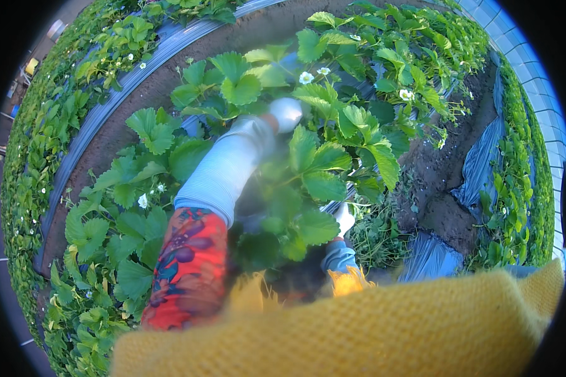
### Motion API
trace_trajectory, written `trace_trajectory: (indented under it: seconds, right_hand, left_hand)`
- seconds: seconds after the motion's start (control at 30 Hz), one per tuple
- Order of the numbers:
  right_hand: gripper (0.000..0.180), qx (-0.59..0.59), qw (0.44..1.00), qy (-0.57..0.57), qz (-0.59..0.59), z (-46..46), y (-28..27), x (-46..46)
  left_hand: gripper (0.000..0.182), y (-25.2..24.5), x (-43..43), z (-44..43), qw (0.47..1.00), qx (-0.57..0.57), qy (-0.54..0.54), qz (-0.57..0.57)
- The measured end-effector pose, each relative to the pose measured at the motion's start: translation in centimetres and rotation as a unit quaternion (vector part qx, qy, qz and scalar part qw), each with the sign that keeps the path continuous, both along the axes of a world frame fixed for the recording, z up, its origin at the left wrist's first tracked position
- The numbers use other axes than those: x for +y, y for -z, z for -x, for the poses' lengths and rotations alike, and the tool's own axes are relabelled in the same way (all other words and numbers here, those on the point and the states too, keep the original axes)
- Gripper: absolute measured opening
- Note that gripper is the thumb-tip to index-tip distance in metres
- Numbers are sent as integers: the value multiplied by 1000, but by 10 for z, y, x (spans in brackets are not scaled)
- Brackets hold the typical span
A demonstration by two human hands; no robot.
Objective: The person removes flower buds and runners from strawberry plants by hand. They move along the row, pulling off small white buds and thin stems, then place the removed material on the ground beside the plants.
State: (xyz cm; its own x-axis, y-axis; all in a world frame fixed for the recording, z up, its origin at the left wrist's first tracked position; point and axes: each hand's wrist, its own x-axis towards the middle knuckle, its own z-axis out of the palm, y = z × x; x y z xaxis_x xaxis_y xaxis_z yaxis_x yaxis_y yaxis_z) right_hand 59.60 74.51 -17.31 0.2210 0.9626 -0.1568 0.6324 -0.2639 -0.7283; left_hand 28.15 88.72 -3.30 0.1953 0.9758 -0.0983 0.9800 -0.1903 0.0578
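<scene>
White-gloved, my left hand [285, 114] reaches in among the leaves of strawberry plants [321, 162]; its fingers are hidden or blurred, so what it touches cannot be told. A pale ribbed sleeve [221, 165] and a red patterned sleeve [188, 268] cover that arm. Lower and to the right, my right hand [344, 220], also in a white glove, is low beside the plants, partly behind leaves, near a pile of cut or pulled greenery [377, 235]. White strawberry flowers [305, 77] show above my left hand.
Black plastic mulch [122, 89] edges the neighbouring bed on the left. Bare soil [445, 155] and loose, crumpled mulch film [431, 259] lie to the right, with another plant row [519, 188] beyond. A yellow knitted cloth [339, 330] spans the bottom of the view.
</scene>
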Motion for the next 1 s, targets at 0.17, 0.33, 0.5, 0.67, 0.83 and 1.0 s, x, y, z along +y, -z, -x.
trace_trajectory:
  seconds: [0.17, 0.33, 0.5, 0.67, 0.83, 1.0]
  right_hand:
    - [43, -167, 971, -117, 124, 2, -3, 3]
    - [16, -37, 997, -52, 42, -6, 3, 3]
    - [15, 24, 999, -17, 15, -11, 7, 1]
    - [16, 93, 995, 1, 27, -8, 0, 1]
    - [17, 139, 990, 13, 32, -5, -6, 1]
    - [18, 175, 984, 24, 38, -4, -10, -2]
  left_hand:
    - [26, -2, 18, 15, 998, -33, 14, 47]
    - [32, 2, 35, 27, 966, -201, -113, -120]
    - [24, 11, 53, 30, 899, -356, -244, -76]
    - [22, 10, 48, 32, 938, -301, -157, -72]
    - [18, -4, 42, 39, 994, -67, 6, -91]
    - [27, 3, 40, 43, 933, -349, -90, 9]
